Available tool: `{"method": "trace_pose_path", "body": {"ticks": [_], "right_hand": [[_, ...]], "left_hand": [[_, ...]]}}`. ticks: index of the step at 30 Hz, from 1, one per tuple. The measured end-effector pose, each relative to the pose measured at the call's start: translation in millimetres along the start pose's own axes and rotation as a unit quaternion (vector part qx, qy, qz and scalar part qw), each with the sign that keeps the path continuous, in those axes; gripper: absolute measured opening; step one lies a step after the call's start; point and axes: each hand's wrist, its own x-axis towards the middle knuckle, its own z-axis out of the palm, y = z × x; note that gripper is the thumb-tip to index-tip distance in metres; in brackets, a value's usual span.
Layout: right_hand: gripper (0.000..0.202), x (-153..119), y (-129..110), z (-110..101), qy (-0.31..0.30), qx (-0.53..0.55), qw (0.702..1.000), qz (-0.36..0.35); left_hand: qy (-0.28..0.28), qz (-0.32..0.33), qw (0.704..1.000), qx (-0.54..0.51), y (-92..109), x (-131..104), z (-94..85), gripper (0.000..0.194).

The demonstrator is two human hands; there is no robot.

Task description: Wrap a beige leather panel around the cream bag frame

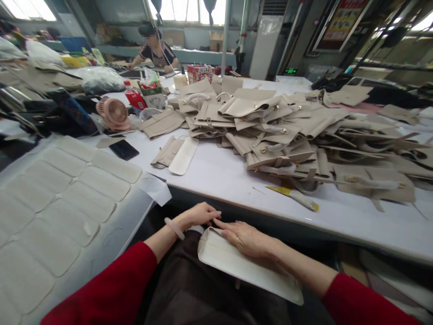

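Observation:
A beige handbag body lies across my lap, its pale, rounded base panel facing me. My right hand rests along its upper edge. The thumb is on the near side and the outstretched fingers reach left past the corner. Just beyond that corner is my left hand, with a pale bangle on the wrist. Its fingers are bent and pressed together, and the fingertips meet those of my right hand. Whatever may be between them is too small to make out. The bag's far side is hidden by my right hand.
Beige bag pieces are heaped on the white table, near a yellow-and-white glue tube. Pale oblong panels lie in rows on the left. A phone and pink fan stand behind. A person works across the table.

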Motion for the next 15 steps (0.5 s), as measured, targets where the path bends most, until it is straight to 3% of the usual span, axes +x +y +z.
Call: {"method": "trace_pose_path", "body": {"ticks": [3,8,15], "right_hand": [[0.062,-12,4,-3,-0.003,0.029,0.999,0.015],[0.066,-36,16,-8,-0.032,0.077,0.995,0.057],[0.063,-67,44,-25,-0.089,0.106,0.987,0.082]], "left_hand": [[-0.057,0.006,0.998,0.009,19,-14,-7.2,0.061],[-0.125,0.031,0.987,0.097,44,-21,-3.6,0.046],[-0.231,0.026,0.956,0.178,56,-19,-13.8,0.039]]}}
